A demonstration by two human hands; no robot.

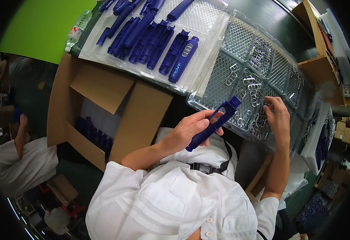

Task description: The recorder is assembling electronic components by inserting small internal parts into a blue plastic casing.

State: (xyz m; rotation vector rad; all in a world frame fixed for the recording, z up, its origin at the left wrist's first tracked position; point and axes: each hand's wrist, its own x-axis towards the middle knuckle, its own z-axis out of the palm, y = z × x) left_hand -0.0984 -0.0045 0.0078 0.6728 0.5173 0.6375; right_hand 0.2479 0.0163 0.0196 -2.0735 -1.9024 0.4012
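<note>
Your left hand [186,131] wraps the blue tube [212,129], which slants, narrow end up and right, by the clear tray [236,38]. Your right hand [278,116] half curls near shiny clips [260,125]; I can't tell if it holds any.

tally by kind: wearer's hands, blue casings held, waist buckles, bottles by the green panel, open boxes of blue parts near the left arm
Left hand and right hand: 2
Blue casing: 1
Black buckle: 1
Clear bottle: 1
Open cardboard box: 1
Total: 6
</note>
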